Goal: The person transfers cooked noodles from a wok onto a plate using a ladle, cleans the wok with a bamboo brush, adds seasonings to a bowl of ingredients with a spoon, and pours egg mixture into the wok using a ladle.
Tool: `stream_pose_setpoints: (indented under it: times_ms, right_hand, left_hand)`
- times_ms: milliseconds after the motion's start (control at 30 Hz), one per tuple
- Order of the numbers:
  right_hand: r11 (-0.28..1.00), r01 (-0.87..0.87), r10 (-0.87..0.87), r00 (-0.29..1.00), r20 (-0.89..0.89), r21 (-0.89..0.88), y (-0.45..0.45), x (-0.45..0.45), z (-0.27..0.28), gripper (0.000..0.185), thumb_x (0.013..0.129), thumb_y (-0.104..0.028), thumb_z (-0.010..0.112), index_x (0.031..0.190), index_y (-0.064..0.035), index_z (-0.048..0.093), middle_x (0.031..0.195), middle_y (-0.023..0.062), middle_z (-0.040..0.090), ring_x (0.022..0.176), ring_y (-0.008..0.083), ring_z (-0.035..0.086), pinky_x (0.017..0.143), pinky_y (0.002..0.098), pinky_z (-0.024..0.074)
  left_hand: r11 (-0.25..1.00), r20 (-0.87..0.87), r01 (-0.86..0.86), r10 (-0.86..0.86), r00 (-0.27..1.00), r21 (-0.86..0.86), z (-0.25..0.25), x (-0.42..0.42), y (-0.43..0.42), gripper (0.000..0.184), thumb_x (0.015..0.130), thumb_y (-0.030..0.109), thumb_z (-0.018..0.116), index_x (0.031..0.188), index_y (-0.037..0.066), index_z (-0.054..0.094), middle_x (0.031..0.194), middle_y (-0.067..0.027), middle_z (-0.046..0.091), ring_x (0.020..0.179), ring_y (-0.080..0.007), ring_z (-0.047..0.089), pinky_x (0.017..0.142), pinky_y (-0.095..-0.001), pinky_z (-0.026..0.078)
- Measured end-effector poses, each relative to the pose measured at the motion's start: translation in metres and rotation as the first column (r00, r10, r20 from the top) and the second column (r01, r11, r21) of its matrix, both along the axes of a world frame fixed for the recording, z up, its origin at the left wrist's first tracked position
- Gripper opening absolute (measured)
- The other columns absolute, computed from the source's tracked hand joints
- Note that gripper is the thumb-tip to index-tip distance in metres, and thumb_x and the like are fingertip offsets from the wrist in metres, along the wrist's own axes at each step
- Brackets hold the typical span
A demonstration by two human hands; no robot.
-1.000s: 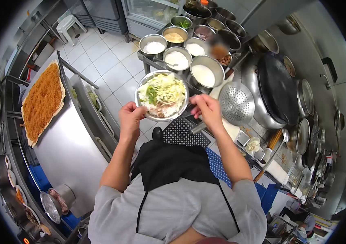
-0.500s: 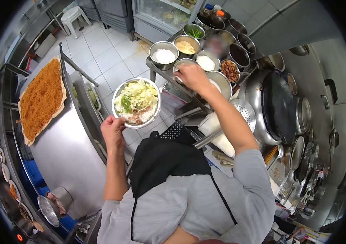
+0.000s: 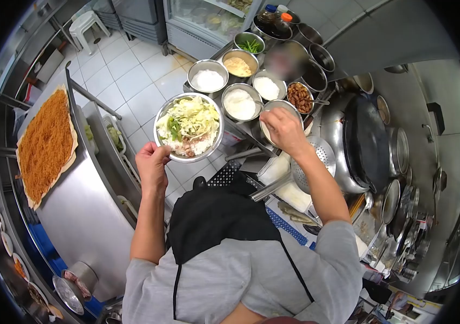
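My left hand pinches the lower left rim of a metal bowl and holds it up. Shredded cabbage, green slices, white rice and bits of pinkish meat fill this bowl. My right hand is over a pot of white powder, fingers bunched together; whatever they pinch, if anything, is hidden. Just left of that hand stands another pot of white powder. Beyond it are a pot of pale yellowish crumbs and one of white grains.
A wok is on the right, with a perforated strainer beside my right forearm. Brown pieces with a spoon fill another pot. At left, a steel counter carries a sheet of orange-brown shreds. Bottles stand at the back.
My right hand has moved right and toward me, from the white powder pot to the neighbouring pot. The held bowl has shifted slightly right and away from me, still in my left hand.
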State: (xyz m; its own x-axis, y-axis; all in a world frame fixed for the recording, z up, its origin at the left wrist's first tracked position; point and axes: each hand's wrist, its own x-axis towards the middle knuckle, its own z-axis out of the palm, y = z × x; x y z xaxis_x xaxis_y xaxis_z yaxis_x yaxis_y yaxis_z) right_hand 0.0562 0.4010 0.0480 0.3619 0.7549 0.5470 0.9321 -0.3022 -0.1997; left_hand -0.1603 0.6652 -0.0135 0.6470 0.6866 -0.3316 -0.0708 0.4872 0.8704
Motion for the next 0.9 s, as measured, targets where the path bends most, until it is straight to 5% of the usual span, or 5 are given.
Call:
stream_pose_setpoints:
  times_ms: [167, 267, 367, 467, 900]
  right_hand:
    - [0.881, 0.3, -0.211, 0.942, -0.263, 0.367, 0.036, 0.026, 0.02, 0.007, 0.088, -0.004, 0.062, 0.094, -0.0016, 0.064, 0.081, 0.0147, 0.064, 0.069, 0.0323, 0.062, 0.063, 0.0378, 0.0488]
    - [0.849, 0.324, -0.242, 0.941, -0.238, 0.418, 0.068, 0.068, 0.0, 0.013, 0.091, -0.012, 0.062, 0.095, -0.0009, 0.067, 0.077, 0.0135, 0.067, 0.064, 0.02, 0.065, 0.059, 0.0307, 0.0488]
    - [0.851, 0.447, -0.287, 0.836, -0.468, 0.276, 0.093, 0.091, -0.02, 0.016, 0.088, -0.014, 0.062, 0.092, -0.0004, 0.068, 0.085, 0.0193, 0.068, 0.076, 0.035, 0.066, 0.068, 0.0409, 0.0511]
    - [0.856, 0.43, -0.303, 0.867, -0.395, 0.287, 0.109, 0.117, -0.054, 0.016, 0.087, -0.014, 0.061, 0.092, -0.0002, 0.068, 0.085, 0.0205, 0.068, 0.077, 0.0376, 0.066, 0.07, 0.0443, 0.0507]
    - [0.842, 0.49, -0.316, 0.788, -0.529, 0.228, 0.122, 0.133, -0.073, 0.018, 0.088, -0.018, 0.063, 0.088, -0.0006, 0.069, 0.07, 0.0161, 0.067, 0.063, 0.0288, 0.067, 0.065, 0.0412, 0.0516]
  left_hand:
    - [1.0, -0.018, 0.017, -0.016, 1.0, 0.019, 0.0, 0.003, -0.004, 0.02, 0.074, 0.0, 0.066, 0.065, 0.009, 0.051, 0.063, 0.0005, 0.057, 0.055, -0.0069, 0.049, 0.053, -0.0218, 0.041]
    - [0.999, -0.023, 0.022, -0.022, 0.999, 0.035, -0.003, 0.002, -0.008, 0.021, 0.074, 0.0, 0.066, 0.064, 0.009, 0.05, 0.063, 0.0013, 0.055, 0.054, -0.0064, 0.047, 0.052, -0.0214, 0.039]
    - [1.0, -0.057, 0.006, -0.004, 0.998, 0.028, 0.0, -0.001, -0.014, 0.022, 0.074, 0.0, 0.066, 0.063, 0.01, 0.049, 0.062, 0.0016, 0.055, 0.053, -0.0063, 0.047, 0.052, -0.0215, 0.038]
    - [1.0, -0.075, -0.007, 0.009, 0.997, 0.026, 0.002, -0.006, -0.015, 0.023, 0.073, -0.001, 0.065, 0.062, 0.01, 0.048, 0.061, 0.0017, 0.054, 0.053, -0.0058, 0.045, 0.051, -0.0209, 0.037]
    - [0.998, -0.066, -0.066, 0.067, 0.996, 0.007, -0.001, -0.014, -0.013, 0.021, 0.073, -0.003, 0.066, 0.064, 0.008, 0.05, 0.061, 0.0019, 0.054, 0.051, -0.0045, 0.044, 0.05, -0.0198, 0.034]
